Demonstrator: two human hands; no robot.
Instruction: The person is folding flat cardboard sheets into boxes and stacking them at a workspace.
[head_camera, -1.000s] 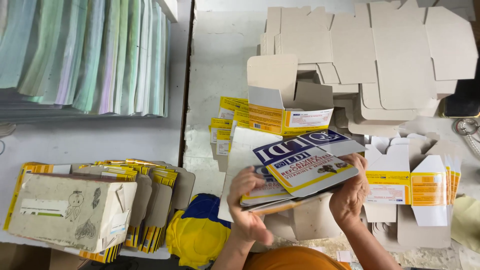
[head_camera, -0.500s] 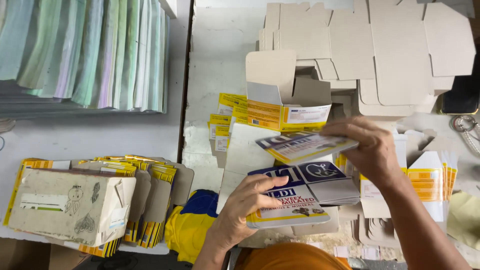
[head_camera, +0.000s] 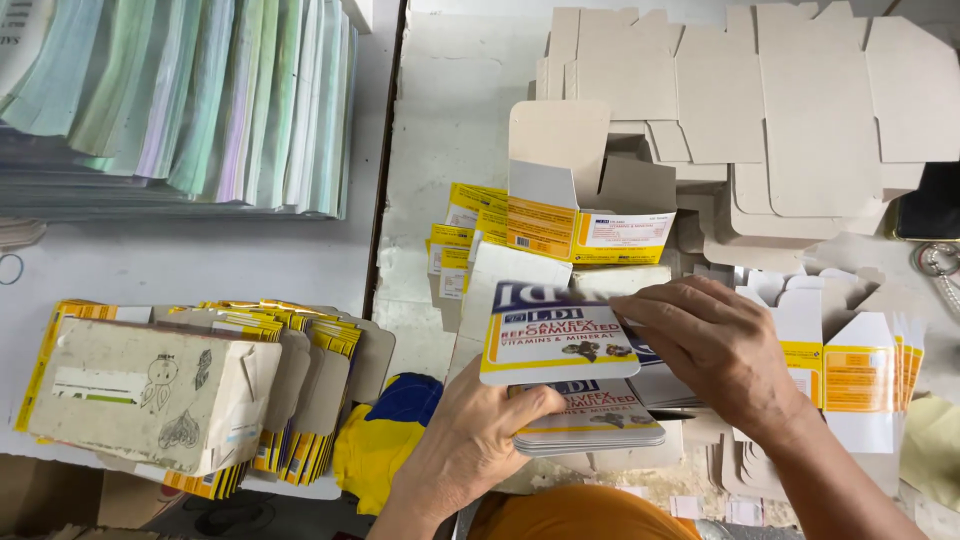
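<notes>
- While a small stack of flat printed cartons (head_camera: 590, 425) is gripped at its near-left corner by the left hand (head_camera: 478, 448), fingers curled under and thumb on top, the stack is held low over the counter (head_camera: 455, 120), just in front of the person.
- One flat carton (head_camera: 555, 335), white with a yellow band and dark blue lettering, is pinched at its right edge by the closed fingers of the right hand (head_camera: 722, 345); it is held just above the stack and partly overlaps it.
- An opened yellow and white box (head_camera: 585, 205) with raised grey flaps is seen just behind the held carton.
- Plain grey cardboard blanks (head_camera: 790, 110) are piled at the far right of the counter.
- Bundles of yellow-edged flat cartons (head_camera: 300, 375) are leaned together at the left, beside a worn grey box (head_camera: 140, 395).
- Pale green and lilac paper sheets (head_camera: 190, 100) are stacked at the upper left.
- A blue and yellow cloth (head_camera: 385, 435) is seen near the left wrist.
</notes>
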